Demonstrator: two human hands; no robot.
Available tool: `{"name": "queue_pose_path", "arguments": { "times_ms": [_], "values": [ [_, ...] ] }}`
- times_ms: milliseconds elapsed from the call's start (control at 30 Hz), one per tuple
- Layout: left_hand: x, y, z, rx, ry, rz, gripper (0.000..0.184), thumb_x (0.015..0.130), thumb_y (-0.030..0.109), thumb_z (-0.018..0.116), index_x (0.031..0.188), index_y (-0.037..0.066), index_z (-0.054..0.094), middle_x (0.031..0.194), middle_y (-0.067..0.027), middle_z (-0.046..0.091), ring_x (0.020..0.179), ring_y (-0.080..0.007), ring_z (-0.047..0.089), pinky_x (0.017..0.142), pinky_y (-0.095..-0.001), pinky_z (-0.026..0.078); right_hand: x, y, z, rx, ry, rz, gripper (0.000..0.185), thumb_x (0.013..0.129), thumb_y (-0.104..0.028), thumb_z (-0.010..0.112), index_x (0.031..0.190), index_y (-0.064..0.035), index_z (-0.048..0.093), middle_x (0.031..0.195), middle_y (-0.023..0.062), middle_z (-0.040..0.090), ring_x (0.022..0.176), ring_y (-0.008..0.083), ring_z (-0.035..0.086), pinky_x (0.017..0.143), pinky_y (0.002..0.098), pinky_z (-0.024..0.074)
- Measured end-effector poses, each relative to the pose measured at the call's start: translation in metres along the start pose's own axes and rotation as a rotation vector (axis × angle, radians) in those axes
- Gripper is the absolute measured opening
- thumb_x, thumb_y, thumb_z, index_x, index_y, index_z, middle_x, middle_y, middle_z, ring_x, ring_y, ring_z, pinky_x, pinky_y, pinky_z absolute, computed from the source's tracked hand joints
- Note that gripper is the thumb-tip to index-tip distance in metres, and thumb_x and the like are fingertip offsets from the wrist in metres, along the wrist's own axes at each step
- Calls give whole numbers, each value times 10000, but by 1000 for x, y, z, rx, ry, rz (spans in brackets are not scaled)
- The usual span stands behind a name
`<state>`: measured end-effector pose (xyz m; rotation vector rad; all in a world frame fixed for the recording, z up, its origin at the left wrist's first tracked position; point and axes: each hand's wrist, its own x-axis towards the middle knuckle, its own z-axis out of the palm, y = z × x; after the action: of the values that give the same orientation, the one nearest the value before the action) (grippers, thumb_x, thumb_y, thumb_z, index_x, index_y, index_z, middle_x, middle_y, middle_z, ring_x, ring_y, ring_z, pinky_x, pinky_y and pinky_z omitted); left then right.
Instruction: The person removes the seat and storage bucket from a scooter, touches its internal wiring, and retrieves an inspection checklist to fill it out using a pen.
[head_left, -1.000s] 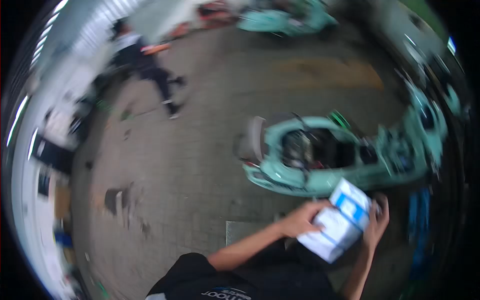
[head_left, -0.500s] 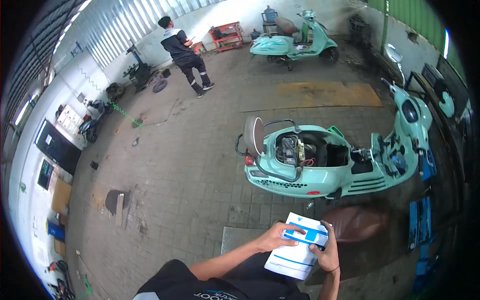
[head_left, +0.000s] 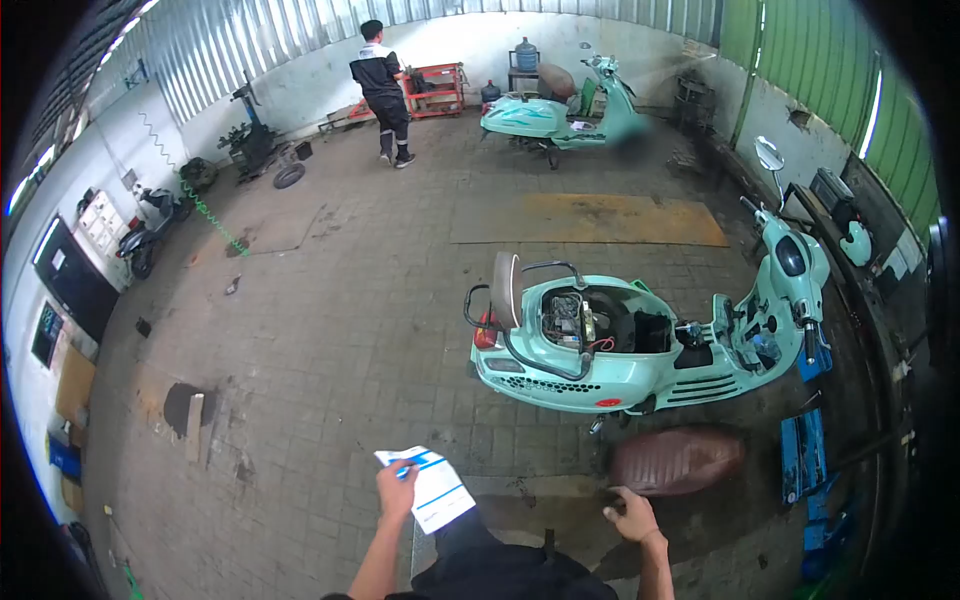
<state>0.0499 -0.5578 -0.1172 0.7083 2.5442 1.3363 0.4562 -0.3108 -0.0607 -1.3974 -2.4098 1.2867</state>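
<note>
A white paper [head_left: 442, 495] with blue bands is held over my lap by my left hand [head_left: 397, 492], its fingers closed at the left edge. Whether it is one sheet or several, I cannot tell. My right hand [head_left: 634, 518] is off the paper, thumb and forefinger apart with nothing between them. Just beyond its fingertips lies a brown scooter seat [head_left: 680, 460] on the floor; touching or not is unclear. Ahead stands a mint-green scooter [head_left: 640, 365] whose under-seat compartment is uncovered, showing wiring and parts.
Blue toolboxes [head_left: 803, 455] sit on the right by a dark rail. Farther back are a rusty floor plate [head_left: 625, 220], another mint scooter [head_left: 545, 122], a red rack [head_left: 437, 90] and a person [head_left: 383, 90] in dark workwear. A wood strip [head_left: 195, 428] lies on the left floor.
My right hand has let go of the paper and moved apart toward the seat. My left hand has carried the paper leftward. The person at the back has turned toward the red rack.
</note>
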Motion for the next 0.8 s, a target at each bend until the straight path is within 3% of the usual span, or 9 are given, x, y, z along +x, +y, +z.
{"name": "queue_pose_path", "arguments": {
  "times_ms": [200,267,333,500,667,733,800],
  "values": [
    [26,-69,-75,122,120,-87,162,826,66,736,960,-26,740,895,-229,727,863,-379,702,796,-452,520,119,-121,68,-287,-263,-125,475,897,-291,690,1320,-96,596,1199,186,675,1131,388,629,935,498,510],
    [40,-89,-102,220,228,-148,141,828,43,721,944,-37,731,898,-233,717,860,-397,677,799,-484,502,155,-159,110,-294,-144,-373,412,907,-286,674,1261,-82,625,1148,191,688,1096,400,638,928,509,511],
    [60,-115,-137,226,171,-137,137,832,30,713,946,-44,728,900,-235,715,861,-403,669,802,-492,495,182,-224,131,-232,-186,-442,291,931,-338,658,977,-52,687,897,200,711,916,450,657,817,541,521],
    [150,-112,-190,271,227,-107,149,838,-9,700,977,-58,721,909,-235,715,856,-406,655,804,-500,485,220,-323,183,-132,-173,-483,349,958,-382,636,928,-36,673,792,248,667,824,478,636,742,554,494],
    [242,-122,-200,284,300,-96,143,842,4,705,976,-43,725,907,-229,719,852,-398,662,807,-485,489,267,-335,208,-203,-189,-412,280,971,-311,603,904,-50,679,838,241,689,858,471,646,758,560,509],
    [272,-118,-193,205,198,-113,133,845,14,708,965,-40,726,907,-220,727,853,-388,671,811,-467,495,296,-338,211,-222,-212,-446,247,960,-283,607,888,-59,683,842,219,703,856,459,661,769,560,519],
    [297,-113,-181,223,192,-146,131,835,42,726,947,-24,730,883,-219,725,847,-384,683,802,-463,506,330,-339,219,-130,-239,-339,199,940,-254,614,914,-78,705,868,206,716,873,438,675,790,547,529]
  ]
}}
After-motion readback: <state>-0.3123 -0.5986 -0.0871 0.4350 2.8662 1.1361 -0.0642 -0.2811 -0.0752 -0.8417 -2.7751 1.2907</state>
